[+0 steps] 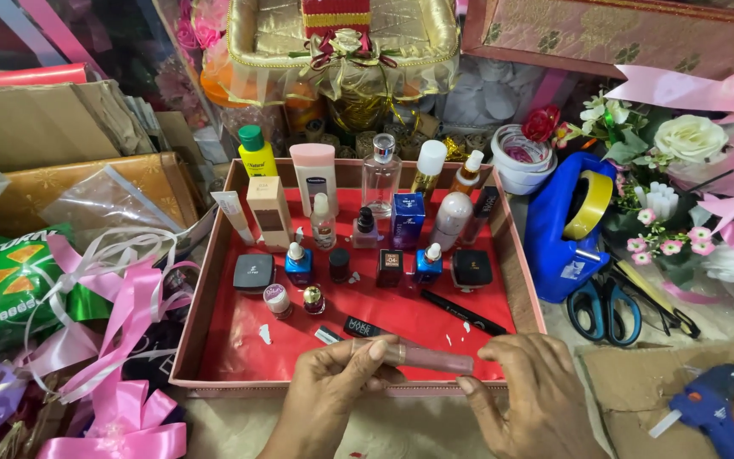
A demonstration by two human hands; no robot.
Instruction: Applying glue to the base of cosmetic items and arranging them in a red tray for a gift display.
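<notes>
My left hand (330,389) and my right hand (535,393) together hold a slim pink tube (431,358) level, just above the near rim of a shallow tray with a red lining (239,340). The left fingers pinch its left end, where a gold band shows; the right fingers pinch its right end. Inside the tray stand several small cosmetic bottles, jars and boxes in rows, among them a blue box (407,218) and a clear glass bottle (381,174). A black pencil (464,312) lies flat on the red lining just beyond the tube.
A blue tape dispenser (564,225) and blue-handled scissors (604,308) sit right of the tray. A blue glue gun (710,408) rests on cardboard at the near right. Pink ribbons (121,340) and a green snack bag (2,285) lie left. A gold gift basket (341,47) stands behind.
</notes>
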